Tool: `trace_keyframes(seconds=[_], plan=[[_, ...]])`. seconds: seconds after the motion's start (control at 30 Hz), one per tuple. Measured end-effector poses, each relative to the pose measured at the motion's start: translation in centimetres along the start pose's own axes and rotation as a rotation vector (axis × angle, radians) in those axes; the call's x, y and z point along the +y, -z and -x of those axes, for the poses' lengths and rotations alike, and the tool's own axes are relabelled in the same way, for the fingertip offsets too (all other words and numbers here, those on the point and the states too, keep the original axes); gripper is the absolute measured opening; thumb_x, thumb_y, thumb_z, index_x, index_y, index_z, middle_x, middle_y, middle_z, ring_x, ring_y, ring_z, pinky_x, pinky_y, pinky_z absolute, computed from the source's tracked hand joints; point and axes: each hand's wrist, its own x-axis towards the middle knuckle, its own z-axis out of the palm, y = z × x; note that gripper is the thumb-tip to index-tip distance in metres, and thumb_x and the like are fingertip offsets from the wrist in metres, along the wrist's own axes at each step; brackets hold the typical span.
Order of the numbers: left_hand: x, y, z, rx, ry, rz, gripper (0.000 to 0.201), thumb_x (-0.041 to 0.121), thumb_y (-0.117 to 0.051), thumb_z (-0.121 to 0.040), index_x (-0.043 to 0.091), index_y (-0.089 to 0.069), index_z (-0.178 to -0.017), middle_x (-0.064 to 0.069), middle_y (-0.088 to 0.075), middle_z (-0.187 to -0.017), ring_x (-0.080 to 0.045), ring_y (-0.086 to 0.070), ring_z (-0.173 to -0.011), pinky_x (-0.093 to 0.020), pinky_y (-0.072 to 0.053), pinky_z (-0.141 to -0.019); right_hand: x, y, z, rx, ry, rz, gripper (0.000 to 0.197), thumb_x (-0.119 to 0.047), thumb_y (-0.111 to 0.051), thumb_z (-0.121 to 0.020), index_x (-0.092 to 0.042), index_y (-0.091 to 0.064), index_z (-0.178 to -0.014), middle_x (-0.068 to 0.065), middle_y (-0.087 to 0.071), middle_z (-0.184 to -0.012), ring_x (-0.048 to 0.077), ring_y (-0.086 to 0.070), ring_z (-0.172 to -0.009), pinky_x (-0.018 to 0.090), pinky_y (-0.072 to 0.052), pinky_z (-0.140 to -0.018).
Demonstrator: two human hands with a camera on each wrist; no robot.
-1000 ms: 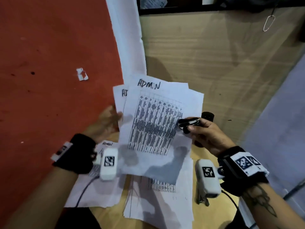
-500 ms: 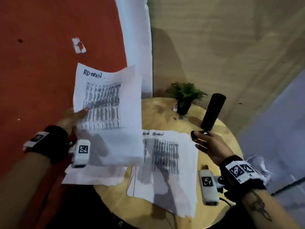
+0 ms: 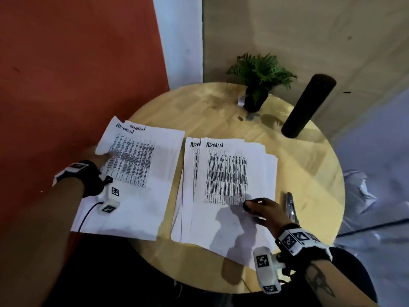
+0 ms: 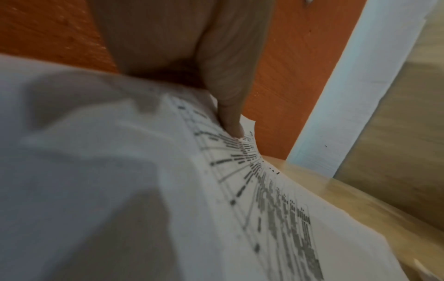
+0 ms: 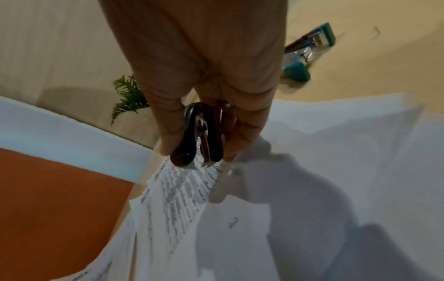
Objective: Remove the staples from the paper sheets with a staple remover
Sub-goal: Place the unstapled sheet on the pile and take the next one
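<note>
We see round wooden table (image 3: 309,173); potted plant (image 3: 259,80) at far edge, black cylinder (image 3: 307,105) just right of it. Teal stapler (image 5: 310,51) lies on table. Orange floor (image 3: 66,74) at left.

Left stack (image 3: 141,173): on table (image 3: 309,173), overhanging its left edge
Right stack (image 3: 228,187): just beside it
Plant (image 3: 257,85), cylinder (image 3: 307,105): behind stacks
Stapler (image 3: 290,207): right of right stack

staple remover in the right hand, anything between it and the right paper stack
Nothing visible. The right hand holds the black claw-style staple remover directly over the right stack of white printed paper sheets, with only open air between. The teal stapler lies off to the side on the round wooden table.
</note>
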Motion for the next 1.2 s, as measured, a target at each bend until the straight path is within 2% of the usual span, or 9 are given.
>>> trace_keyframes(seconds=[0.13,0.27,0.37,0.5,0.6,0.73,0.9,1.03,1.2], plan=[[1.0,0.6,-1.8,0.009,-0.052,-0.086,0.057,0.049,-0.071,-0.079,0.01,-0.053,-0.115,-0.016,-0.058,-0.115,-0.042,-0.057,-0.104,-0.057,-0.047,-0.092,1.2,0.0,-1.2,-0.002,-0.051,0.016,0.009,-0.01,-0.064,-0.086,-0.009,-0.061,-0.077,0.01,-0.059,-0.074,0.02,-0.048,-0.074,0.029,-0.038,-0.064],[0.5,0.2,-5.9,0.124,-0.1,-0.343,0.055,0.033,-0.06,-0.091,-0.003,-0.046,-0.13,-0.028,-0.049,-0.134,-0.046,-0.048,-0.12,-0.054,-0.037,-0.103,1.6,0.1,-2.1,-0.047,-0.061,-0.003,0.017,-0.021,-0.066,-0.085,-0.014,-0.06,-0.071,0.009,-0.046,-0.078,0.017,-0.038,-0.07,0.027,-0.029,-0.06],[3.2,-3.3,-3.1,0.184,-0.236,-0.461,0.06,0.034,-0.06,-0.091,0.004,-0.039,-0.138,-0.025,-0.038,-0.142,-0.041,-0.036,-0.131,-0.049,-0.029,-0.109,1.7,0.3,-2.3,-0.063,-0.06,-0.024,0.016,-0.021,-0.063,-0.087,-0.014,-0.061,-0.073,0.007,-0.046,-0.074,0.016,-0.037,-0.065,0.026,-0.027,-0.058],[7.4,-11.3,1.8,-0.071,-0.421,-0.436,0.047,0.03,-0.065,-0.088,0.006,-0.053,-0.127,-0.018,-0.055,-0.131,-0.032,-0.051,-0.121,-0.033,-0.038,-0.098,1.6,0.2,-2.2,-0.056,-0.055,0.007,0.014,-0.021,-0.059,-0.09,-0.013,-0.061,-0.078,0.007,-0.052,-0.077,0.017,-0.041,-0.066,0.026,-0.03,-0.059],[8.8,-16.3,4.1,-0.262,-0.25,-0.47,0.056,0.034,-0.064,-0.089,0.001,-0.047,-0.131,-0.017,-0.052,-0.136,-0.03,-0.05,-0.123,-0.03,-0.038,-0.096,1.6,0.1,-2.3,-0.05,-0.072,0.007,0.014,-0.023,-0.06,-0.09,-0.012,-0.062,-0.081,0.011,-0.053,-0.088,0.02,-0.042,-0.076,0.027,-0.032,-0.061],[9.1,-18.7,5.0,-0.243,-0.15,-0.492,0.059,0.035,-0.065,-0.087,-0.003,-0.048,-0.13,-0.021,-0.057,-0.129,-0.034,-0.056,-0.117,-0.039,-0.043,-0.1,1.7,-0.1,-2.4,-0.027,-0.068,-0.018,0.013,-0.023,-0.062,-0.088,-0.014,-0.063,-0.079,0.01,-0.061,-0.085,0.021,-0.049,-0.083,0.03,-0.037,-0.071],[8.8,-18.6,5.3,-0.034,-0.319,-0.53,0.039,0.022,-0.067,-0.086,0.003,-0.061,-0.119,-0.021,-0.063,-0.118,-0.036,-0.059,-0.11,-0.042,-0.047,-0.095,1.8,0.0,-2.3,-0.031,-0.064,-0.04,0.013,-0.023,-0.063,-0.087,-0.013,-0.063,-0.078,0.012,-0.06,-0.085,0.021,-0.047,-0.081,0.028,-0.035,-0.067],[9.4,-18.5,5.2,-0.067,-0.409,-0.539,0.025,0.011,-0.064,-0.087,-0.001,-0.069,-0.109,-0.021,-0.066,-0.113,-0.036,-0.059,-0.109,-0.038,-0.047,-0.094,1.6,0.0,-2.1,-0.013,-0.055,-0.061,0.012,-0.019,-0.063,-0.088,-0.015,-0.061,-0.077,0.002,-0.062,-0.071,0.014,-0.049,-0.064,0.025,-0.035,-0.06],[8.3,-18.9,4.7,-0.308,-0.054,-0.268,0.061,0.026,-0.066,-0.088,-0.004,-0.041,-0.136,-0.023,-0.06,-0.118,-0.033,-0.06,-0.094,-0.034,-0.047,-0.083,1.5,0.0,-2.0,-0.016,-0.051,-0.067,0.016,-0.019,-0.063,-0.088,-0.014,-0.061,-0.073,0.004,-0.06,-0.07,0.016,-0.048,-0.064,0.025,-0.033,-0.058]])
